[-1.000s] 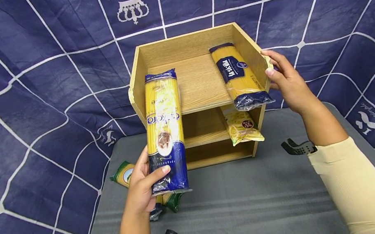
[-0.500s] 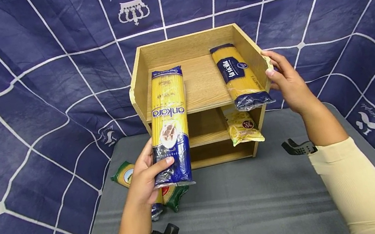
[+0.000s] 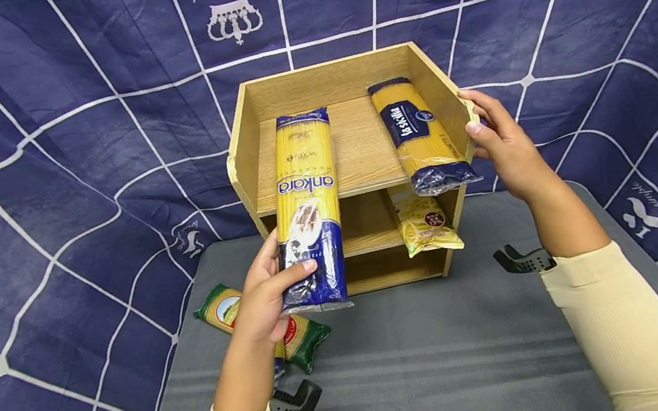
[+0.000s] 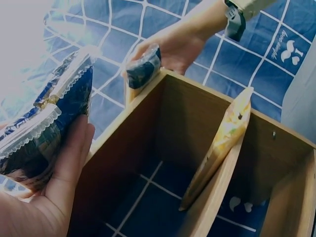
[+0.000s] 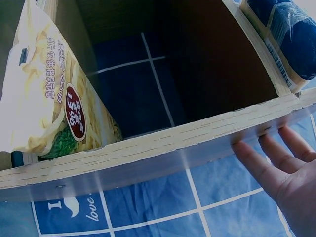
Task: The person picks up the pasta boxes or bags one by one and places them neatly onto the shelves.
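Observation:
My left hand (image 3: pixel 264 287) grips the blue lower end of a yellow-and-blue spaghetti packet (image 3: pixel 308 202), thumb on its printed front. The packet's far end overlaps the left half of the top tier of a wooden shelf (image 3: pixel 353 157). At the shelf's right side panel, my right hand (image 3: pixel 507 148) holds the front edge, thumb at the edge and fingers along the outer face, as the right wrist view shows. Beside that panel, on the top tier, lies a second spaghetti packet (image 3: pixel 415 131) with dark blue ends, its near end jutting past the front edge.
A yellow pasta bag (image 3: pixel 426 221) sticks out of the middle tier on the right. On the grey table (image 3: pixel 436 363), partly behind my left forearm, lie green-ended pasta packets (image 3: pixel 307 341) and one with a blue end. Blue checked cloth (image 3: pixel 140 33) hangs around the table.
My left hand has moved right and farther in, carrying the spaghetti packet more over the top tier. The right hand stays on the side panel.

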Demonstrator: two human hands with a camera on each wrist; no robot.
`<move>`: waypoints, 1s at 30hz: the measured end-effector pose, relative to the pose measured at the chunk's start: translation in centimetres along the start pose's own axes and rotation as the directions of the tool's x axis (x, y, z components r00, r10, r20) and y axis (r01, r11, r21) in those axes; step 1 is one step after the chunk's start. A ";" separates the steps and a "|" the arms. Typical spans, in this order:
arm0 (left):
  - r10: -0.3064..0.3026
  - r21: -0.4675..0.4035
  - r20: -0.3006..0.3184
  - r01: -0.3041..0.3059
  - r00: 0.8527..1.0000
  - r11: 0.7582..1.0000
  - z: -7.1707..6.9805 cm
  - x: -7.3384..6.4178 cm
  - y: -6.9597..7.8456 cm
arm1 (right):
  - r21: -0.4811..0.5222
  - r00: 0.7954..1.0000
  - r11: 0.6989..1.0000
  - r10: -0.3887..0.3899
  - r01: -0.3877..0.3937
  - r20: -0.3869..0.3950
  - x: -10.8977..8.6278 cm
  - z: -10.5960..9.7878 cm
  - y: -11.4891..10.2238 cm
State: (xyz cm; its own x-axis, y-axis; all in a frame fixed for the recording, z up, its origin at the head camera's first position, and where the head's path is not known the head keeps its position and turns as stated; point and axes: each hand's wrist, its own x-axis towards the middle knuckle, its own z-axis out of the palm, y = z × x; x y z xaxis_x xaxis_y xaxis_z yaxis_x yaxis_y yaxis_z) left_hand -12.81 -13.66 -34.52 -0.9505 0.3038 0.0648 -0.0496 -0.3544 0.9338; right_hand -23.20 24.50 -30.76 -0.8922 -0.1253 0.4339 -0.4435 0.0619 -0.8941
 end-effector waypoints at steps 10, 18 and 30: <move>-0.035 0.050 -0.023 0.037 0.999 0.998 1.4 1.6 0.9 | 0.002 1.000 1.000 0.001 -0.001 -0.004 0.0 0.1 -0.3; -0.081 0.009 -0.044 0.082 0.996 0.997 2.4 2.6 1.2 | 0.025 1.000 1.000 -0.005 0.005 -0.005 0.1 0.2 -0.1; -0.113 -0.012 -0.041 0.113 0.993 0.994 3.5 3.0 1.7 | 0.024 1.000 1.000 0.004 -0.004 -0.011 -0.1 0.1 -0.2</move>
State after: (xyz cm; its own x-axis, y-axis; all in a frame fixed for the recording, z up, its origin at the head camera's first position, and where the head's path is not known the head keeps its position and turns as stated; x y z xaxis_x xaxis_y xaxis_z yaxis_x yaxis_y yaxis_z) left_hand -14.64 -10.31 -31.51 -0.9506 0.3054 -0.0556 -0.1600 -0.3286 0.9308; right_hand -23.00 24.42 -30.68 -0.8949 -0.1138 0.4314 -0.4379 0.0389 -0.8982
